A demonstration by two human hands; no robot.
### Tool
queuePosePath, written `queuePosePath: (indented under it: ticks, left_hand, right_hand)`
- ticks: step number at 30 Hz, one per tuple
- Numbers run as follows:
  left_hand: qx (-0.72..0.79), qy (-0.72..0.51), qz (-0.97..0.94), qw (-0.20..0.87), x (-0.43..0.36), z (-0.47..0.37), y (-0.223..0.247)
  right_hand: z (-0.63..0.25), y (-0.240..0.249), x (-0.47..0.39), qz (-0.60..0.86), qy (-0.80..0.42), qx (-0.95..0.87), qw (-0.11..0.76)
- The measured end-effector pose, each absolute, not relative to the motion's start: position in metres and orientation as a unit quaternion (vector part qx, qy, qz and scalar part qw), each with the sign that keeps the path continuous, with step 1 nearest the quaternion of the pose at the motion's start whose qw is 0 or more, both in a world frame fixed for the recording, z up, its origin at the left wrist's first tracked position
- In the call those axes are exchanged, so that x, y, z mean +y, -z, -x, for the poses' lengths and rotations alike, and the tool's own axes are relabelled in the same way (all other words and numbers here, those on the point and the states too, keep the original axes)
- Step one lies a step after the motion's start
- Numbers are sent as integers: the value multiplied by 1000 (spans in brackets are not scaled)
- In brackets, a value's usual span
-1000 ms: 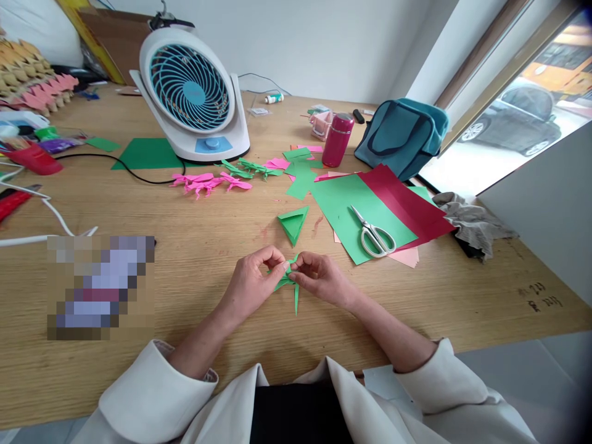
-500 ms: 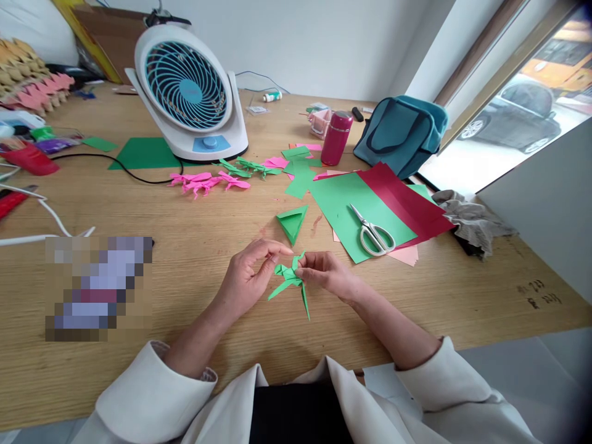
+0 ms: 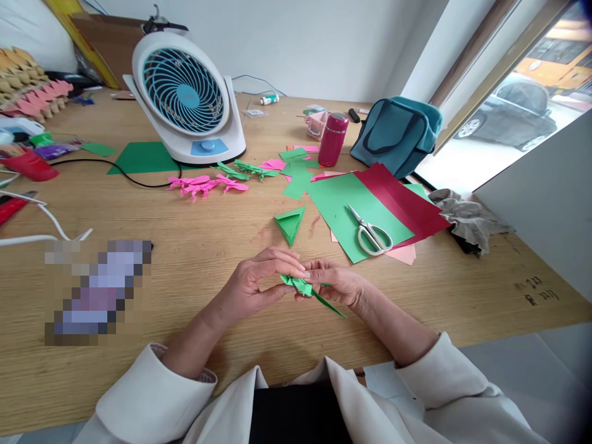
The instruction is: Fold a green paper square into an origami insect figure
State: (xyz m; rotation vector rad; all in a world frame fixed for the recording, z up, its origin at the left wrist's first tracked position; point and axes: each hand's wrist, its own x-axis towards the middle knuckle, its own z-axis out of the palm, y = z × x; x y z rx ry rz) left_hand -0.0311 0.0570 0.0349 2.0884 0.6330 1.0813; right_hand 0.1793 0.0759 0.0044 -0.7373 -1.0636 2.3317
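Between my two hands is a green origami figure (image 3: 300, 286), small and folded, with one long thin point reaching down to the right. My left hand (image 3: 259, 277) is closed on its left side, fingers over the top and thumb below. My right hand (image 3: 335, 280) pinches it from the right and hides part of it. Just beyond my hands, a green folded paper triangle (image 3: 290, 225) lies on the wooden table (image 3: 194, 265). Scissors (image 3: 374, 237) with white handles rest on a green paper sheet (image 3: 330, 197) to the right.
Pink origami figures (image 3: 197, 185) and green origami figures (image 3: 252, 168) lie farther back, before a white fan (image 3: 187, 102). A magenta flask (image 3: 333, 140) and a teal bag (image 3: 398, 135) stand at the back right. A pixelated object (image 3: 102, 290) lies left.
The green figure has been turned, so its long point now reaches down to the right. My left hand has moved right and closed on it; before, its fingers were beside it.
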Motion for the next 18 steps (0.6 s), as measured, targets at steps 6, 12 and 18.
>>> queuePosePath:
  ticks: [6,12,18]
  left_hand:
    - [285,-444,-763,374,56,32,-27]
    - [374,-434,-730,372,59,29,-25]
    - [418,-423,-710,378,61,29,-20]
  right_hand:
    - [-177,-3,76,233,-847,-431,207]
    - [-192,-16,87,285,-721,-543,322]
    - [-190,-5,89,294,-725,-553,288]
